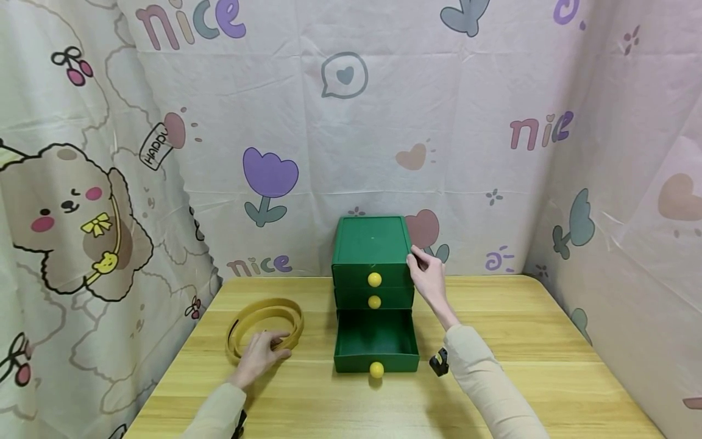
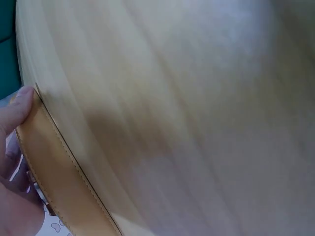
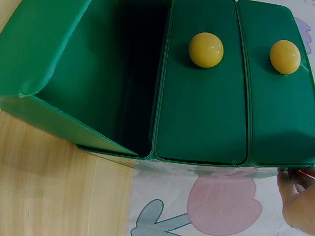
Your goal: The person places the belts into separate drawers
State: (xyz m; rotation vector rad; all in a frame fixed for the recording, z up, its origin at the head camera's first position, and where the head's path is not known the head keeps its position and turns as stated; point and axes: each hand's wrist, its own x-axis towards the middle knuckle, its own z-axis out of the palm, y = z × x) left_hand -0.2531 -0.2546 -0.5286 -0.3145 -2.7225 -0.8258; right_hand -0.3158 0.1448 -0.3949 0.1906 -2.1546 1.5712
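A tan belt point(image 1: 293, 317) with stitched edges lies in a loose coil on the left of the table. My left hand point(image 1: 260, 355) pinches its near side; in the left wrist view the thumb point(image 2: 22, 101) is on the edge of the belt point(image 2: 61, 172), fingers behind it. A green drawer cabinet point(image 1: 373, 241) with round yellow knobs stands at the middle back. Its bottom drawer point(image 1: 353, 364) is pulled out and has nothing inside; the two drawers above are closed. My right hand point(image 1: 430, 277) rests its fingertips against the cabinet's upper right side.
Under everything is a light wooden table point(image 1: 510, 341). Behind it and along both sides hangs a printed white cloth point(image 1: 351, 134). A small black device point(image 1: 439, 362) is at my right sleeve.
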